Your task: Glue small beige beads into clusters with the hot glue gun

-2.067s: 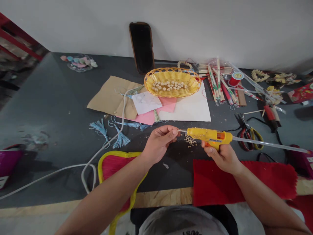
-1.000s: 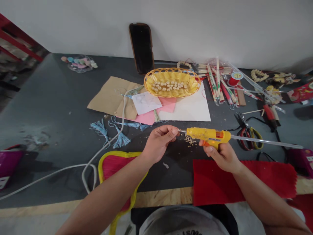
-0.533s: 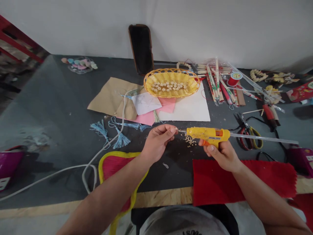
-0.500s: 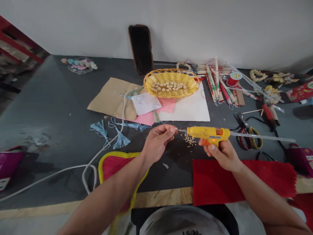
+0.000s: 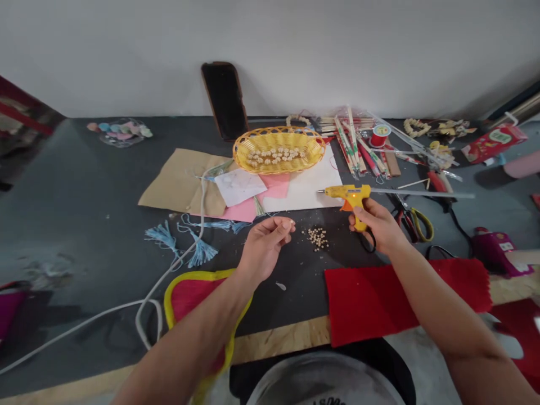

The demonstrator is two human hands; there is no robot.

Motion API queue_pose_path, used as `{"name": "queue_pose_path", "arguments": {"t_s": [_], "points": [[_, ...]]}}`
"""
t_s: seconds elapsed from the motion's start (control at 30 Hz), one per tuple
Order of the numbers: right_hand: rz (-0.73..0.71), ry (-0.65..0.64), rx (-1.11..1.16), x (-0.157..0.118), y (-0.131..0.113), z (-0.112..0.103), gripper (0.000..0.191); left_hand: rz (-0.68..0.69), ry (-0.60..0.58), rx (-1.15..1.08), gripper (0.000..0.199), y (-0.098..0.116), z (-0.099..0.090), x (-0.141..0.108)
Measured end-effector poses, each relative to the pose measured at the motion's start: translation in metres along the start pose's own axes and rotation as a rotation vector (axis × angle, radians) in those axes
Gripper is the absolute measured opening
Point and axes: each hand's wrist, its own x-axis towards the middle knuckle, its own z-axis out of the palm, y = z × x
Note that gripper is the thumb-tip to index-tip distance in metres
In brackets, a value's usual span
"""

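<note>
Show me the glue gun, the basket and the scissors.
glue gun (image 5: 348, 192): head view, point on the yellow body.
basket (image 5: 278, 130): head view, point on the far rim.
scissors (image 5: 405, 225): head view, point on the red handle.

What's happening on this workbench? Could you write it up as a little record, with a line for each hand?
Left hand: left hand curled above the dark tabletop, nothing visibly held
Right hand: right hand gripping a yellow hot glue gun
Between hands: small pale beads in a loose pile
Nearby: clear glue stick, scissors, woven yellow basket
</note>
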Motion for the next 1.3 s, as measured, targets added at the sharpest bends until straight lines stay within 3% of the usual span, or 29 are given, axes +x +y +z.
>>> {"name": "queue_pose_path", "arguments": {"t_s": [0.2,0.3,0.4,0.5,0.57,0.73,0.93,1.03,1.13,1.2,1.3], "points": [[-0.001,0.012,-0.102,0.022,-0.006,-0.006,0.055,0.009,0.001,-0.015,0.017,0.001,0.0,0.001],[-0.109,0.08,-0.478,0.029,-0.009,-0.017,0.051,0.019,0.008,-0.024,0.019,0.002,0.0,0.001],[-0.268,0.214,-0.952,0.024,-0.018,-0.024,0.031,0.021,0.015,-0.025,0.02,0.001,0.0,0.001],[-0.485,0.186,-1.132,0.009,-0.026,-0.016,0.018,0.02,0.009,-0.016,0.021,0.001,0.001,0.001],[-0.581,0.063,-1.121,0.0,-0.025,-0.003,0.016,0.022,0.007,-0.012,0.021,0.0,0.001,0.001],[-0.63,-0.257,-1.12,-0.004,-0.011,0.037,0.016,0.02,0.017,-0.015,0.022,0.0,0.001,0.001],[-0.558,-0.404,-1.385,0.007,-0.013,0.075,0.014,0.033,0.017,-0.021,0.024,-0.001,0.0,0.003],[-0.478,-0.426,-1.485,0.009,-0.017,0.085,0.013,0.037,0.014,-0.021,0.024,-0.002,-0.001,0.003],[-0.495,-0.409,-1.485,0.01,-0.016,0.086,0.012,0.036,0.01,-0.027,0.024,-0.002,-0.001,0.003],[-0.557,-0.332,-1.34,0.008,-0.014,0.083,0.011,0.032,0.008,-0.04,0.024,-0.002,-0.001,0.003],[-0.645,-0.139,-0.923,-0.002,-0.011,0.078,0.008,0.027,-0.002,-0.045,0.022,-0.003,0.0,0.001]]}}
